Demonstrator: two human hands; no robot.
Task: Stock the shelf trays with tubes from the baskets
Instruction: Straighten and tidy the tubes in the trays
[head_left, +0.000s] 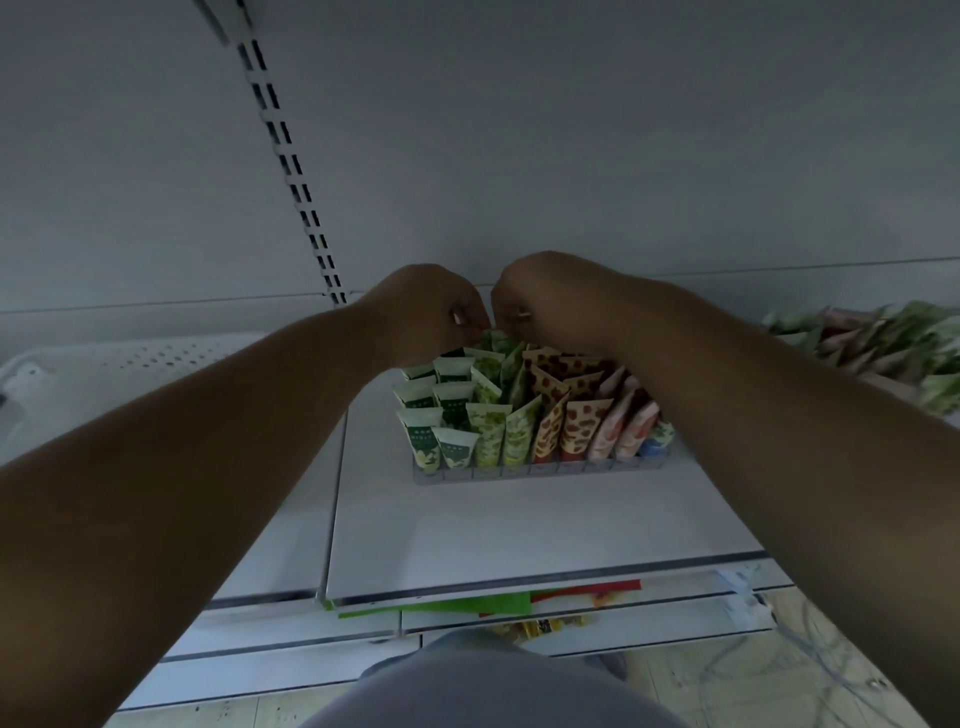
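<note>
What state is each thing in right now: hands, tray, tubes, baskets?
Left hand: fingers curled at the back-row tubes, grip unclear.
Right hand: likewise, grip unclear.
Shelf tray: on the shelf, nearly full.
Tubes in tray: upright, sorted by colour.
White basket: left, contents hidden.
Loose tubes: heaped at right, blurred.

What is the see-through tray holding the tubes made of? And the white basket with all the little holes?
The tray looks like clear hard plastic: the shelf shows through its glossy front wall. The white basket seems to be moulded matt plastic, judging by its even rows of punched holes, though blur leaves that open. The tubes look like soft printed plastic with flat crimped tops.
</note>
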